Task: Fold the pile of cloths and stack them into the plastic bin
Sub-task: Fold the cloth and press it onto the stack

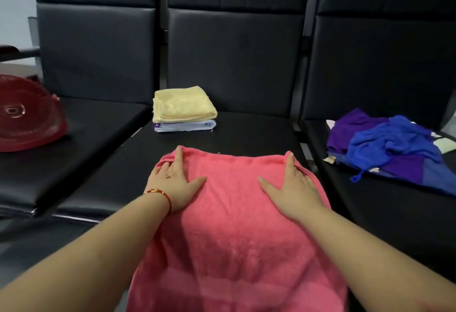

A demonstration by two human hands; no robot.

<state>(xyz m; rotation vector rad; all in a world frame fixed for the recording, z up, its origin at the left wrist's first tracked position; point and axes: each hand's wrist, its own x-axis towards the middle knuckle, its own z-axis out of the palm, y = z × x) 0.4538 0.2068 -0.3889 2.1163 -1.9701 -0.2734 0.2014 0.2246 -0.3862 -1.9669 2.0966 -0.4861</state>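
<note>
Both hands, left (172,180) and right (293,183), lie flat on pink towel (234,225); folded stack (183,110) beyond, red bin (27,116) left, unfolded pile (389,148) right.

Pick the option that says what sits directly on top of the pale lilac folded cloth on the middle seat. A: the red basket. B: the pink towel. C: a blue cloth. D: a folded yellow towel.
D: the folded yellow towel lies on the pale lilac cloth, while the pink towel is spread nearer under both hands.

Fluffy pink terry towel (237,225) on smooth, faintly glossy black leatherette seat (246,134).
</note>
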